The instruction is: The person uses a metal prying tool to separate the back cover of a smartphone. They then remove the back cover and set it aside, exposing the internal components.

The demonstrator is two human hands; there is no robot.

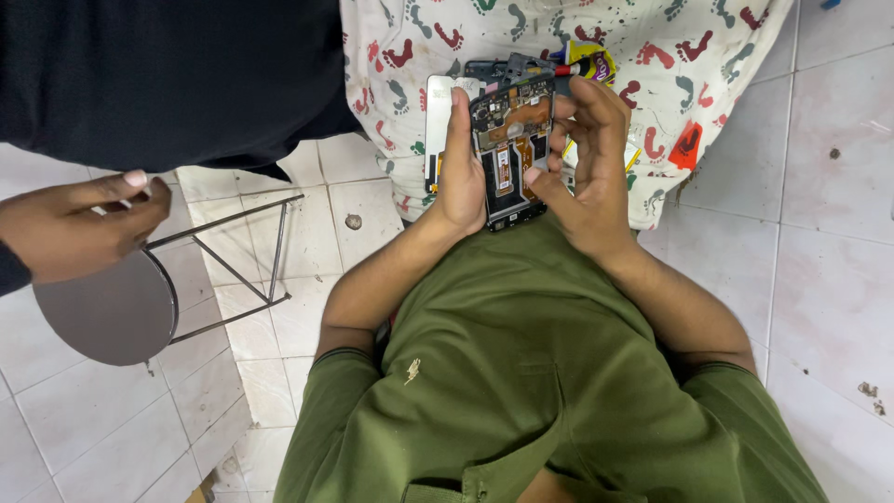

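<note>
- The left hand [463,177] was closed around the left edge of an opened smartphone [510,154], held above the green-shirted lap.
- The right hand [587,163] curled loosely, fingertips [533,175] touching the exposed boards, perhaps pinching a small part.
- A footprint-patterned cloth [670,65] lay beyond.

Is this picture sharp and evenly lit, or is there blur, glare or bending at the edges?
Head view: soft, even light with faint shadows; the opened phone between the left hand and right hand is fairly sharp, no strong glare; floor tile lines bow slightly toward the edges, a wide-lens effect; another person's hand at the left looks a little soft.
</note>
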